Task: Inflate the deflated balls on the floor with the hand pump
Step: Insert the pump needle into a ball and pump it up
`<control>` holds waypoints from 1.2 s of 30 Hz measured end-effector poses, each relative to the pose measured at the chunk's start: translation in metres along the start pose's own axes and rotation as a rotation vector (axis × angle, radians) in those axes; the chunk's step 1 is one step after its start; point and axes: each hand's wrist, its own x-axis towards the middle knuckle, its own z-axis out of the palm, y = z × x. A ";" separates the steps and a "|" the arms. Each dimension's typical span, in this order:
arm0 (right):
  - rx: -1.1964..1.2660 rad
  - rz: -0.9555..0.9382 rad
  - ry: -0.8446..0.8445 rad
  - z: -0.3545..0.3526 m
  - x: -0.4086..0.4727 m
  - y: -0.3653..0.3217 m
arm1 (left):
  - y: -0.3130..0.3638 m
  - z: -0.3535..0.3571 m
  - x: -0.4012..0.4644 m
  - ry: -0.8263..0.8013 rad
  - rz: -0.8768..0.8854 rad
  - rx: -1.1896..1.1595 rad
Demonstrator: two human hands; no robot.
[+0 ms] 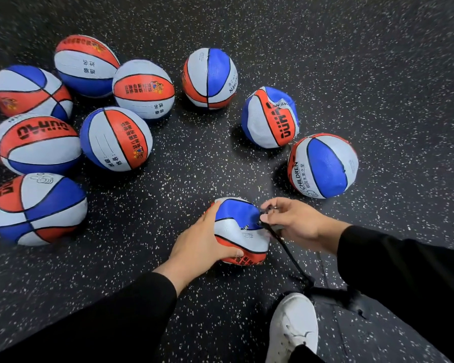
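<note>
Left hand (pixel 203 241) cups the limp ball (pixel 240 231) on the floor (pixel 194 163), near its front edge. Right hand (pixel 294 222) pinches the black hose (pixel 286 247) tip at the ball's right side. Pump (pixel 333 294) lies beside a white shoe (pixel 292 326). Six round balls sit left, three limp ones behind

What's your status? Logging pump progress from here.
Left hand grips dented ball. Right hand pinches hose tip at the ball. Nothing blocking.
</note>
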 end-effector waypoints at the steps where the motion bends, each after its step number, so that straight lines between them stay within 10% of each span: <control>1: -0.061 -0.035 0.041 0.002 0.000 -0.001 | 0.000 0.000 0.000 -0.007 0.002 -0.009; 9: -0.496 -0.132 0.207 0.015 0.002 -0.004 | 0.001 0.005 0.001 -0.024 0.070 -0.059; 36: -0.490 -0.096 0.207 0.027 0.000 0.009 | -0.006 -0.007 0.004 -0.018 0.062 0.071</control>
